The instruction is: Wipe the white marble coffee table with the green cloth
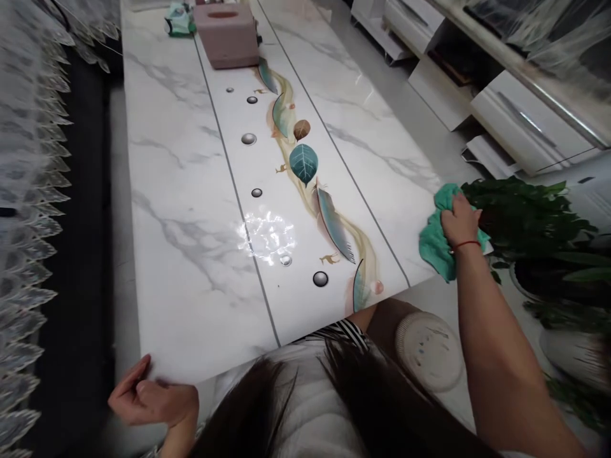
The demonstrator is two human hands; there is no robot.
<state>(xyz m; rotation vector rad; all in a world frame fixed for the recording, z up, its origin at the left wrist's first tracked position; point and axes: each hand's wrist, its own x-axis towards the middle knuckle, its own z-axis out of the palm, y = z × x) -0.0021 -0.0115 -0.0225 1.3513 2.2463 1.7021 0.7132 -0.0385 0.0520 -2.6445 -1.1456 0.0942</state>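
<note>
**Cloth at the far corner, other hand braced at the near edge**

Dark hair and a pale quilted top fill the bottom of the view, the person leaning in over the short end of a long marble-look table [181,210]. Their left hand [147,397] rests at the table's near corner, fingers loosely curled together with the forefinger laid along the edge; it holds nothing and looks placed there to steady the lean.

Across the table, the right hand [459,219], a red string at its wrist, is stretched out to the right-hand edge. Its fingers are closed down on a teal cloth [436,245], which is bunched under the palm and spills partly over the table's rim, so the pressure seems to fall right at the edge. Leaves of a potted plant [525,216] crowd in just beside that hand.

At the far end stand a pink tissue box [228,35] and a small green packet [179,19], well apart from both hands. A round pale stool [428,350] sits below the table's end.
</note>
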